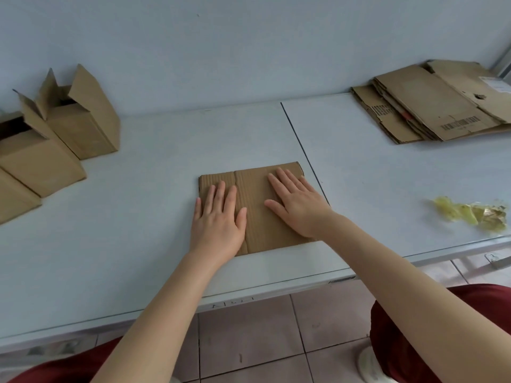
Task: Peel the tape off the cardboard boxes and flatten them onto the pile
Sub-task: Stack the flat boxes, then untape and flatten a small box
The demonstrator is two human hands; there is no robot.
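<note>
Flattened box (255, 205) on table, under L hand (217, 217) & R hand (297, 204), palms flat

The left hand (218, 217) and right hand (296, 205) hide much of the flat box (253, 205) beneath them. The left edge cuts off the nearest boxes (36, 161); the right edge cuts the pile (442, 106) and its label (496, 84) (print unreadable). The tape wad (475, 217) is blurred.
</note>
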